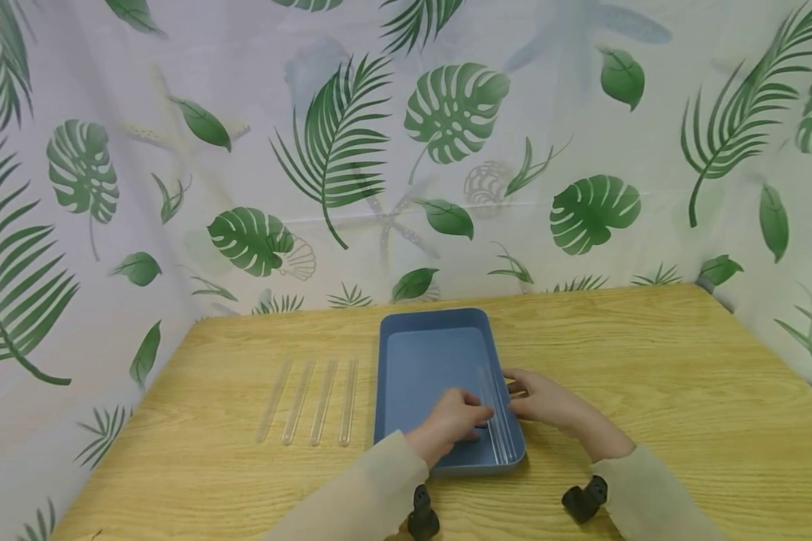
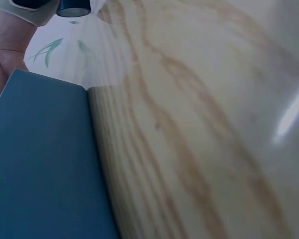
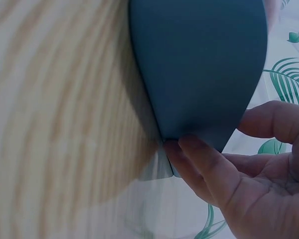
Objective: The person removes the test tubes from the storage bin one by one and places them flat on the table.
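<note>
A blue rectangular tray lies on the table, with clear test tubes side by side along its right inner wall. My left hand reaches over the near left part of the tray, its bent fingers pinching one of these tubes near the middle. At the tray's right side, my right hand rests its fingertips on the outer wall. From the right wrist view, the fingers of that hand touch the tray's wall low down, the thumb higher up. The left wrist view hides the left fingertips behind the tray wall.
Several more clear test tubes lie in a row on the wooden table, left of the tray. Behind the table hangs a leaf-patterned cloth, which also runs along both sides.
</note>
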Available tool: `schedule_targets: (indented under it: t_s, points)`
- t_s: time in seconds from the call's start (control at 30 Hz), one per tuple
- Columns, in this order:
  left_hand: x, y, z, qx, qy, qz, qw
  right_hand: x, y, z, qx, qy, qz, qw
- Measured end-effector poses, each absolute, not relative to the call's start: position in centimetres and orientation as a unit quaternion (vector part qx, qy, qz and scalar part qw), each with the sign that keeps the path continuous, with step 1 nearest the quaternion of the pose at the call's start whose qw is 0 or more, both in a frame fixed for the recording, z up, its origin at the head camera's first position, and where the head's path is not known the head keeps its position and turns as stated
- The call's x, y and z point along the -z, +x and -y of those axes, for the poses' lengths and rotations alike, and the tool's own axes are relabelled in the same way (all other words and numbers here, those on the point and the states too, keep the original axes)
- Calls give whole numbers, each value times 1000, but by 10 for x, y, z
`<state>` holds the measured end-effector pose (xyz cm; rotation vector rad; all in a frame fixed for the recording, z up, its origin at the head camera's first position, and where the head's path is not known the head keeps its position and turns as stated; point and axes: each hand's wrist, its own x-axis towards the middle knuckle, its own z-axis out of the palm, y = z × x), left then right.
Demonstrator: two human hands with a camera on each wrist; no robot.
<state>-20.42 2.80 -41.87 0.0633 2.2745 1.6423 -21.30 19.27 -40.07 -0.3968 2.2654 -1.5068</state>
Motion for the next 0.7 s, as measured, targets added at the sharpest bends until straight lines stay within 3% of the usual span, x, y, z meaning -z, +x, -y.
schedule_targets:
  t_s: [0.47, 0.7]
  points:
    - [418, -208, -38, -479, 28, -870, 112, 400, -213, -194, 516, -158, -822, 182]
    - [419, -209, -35, -478, 22, -871, 109, 399, -213, -191, 514, -158, -823, 184]
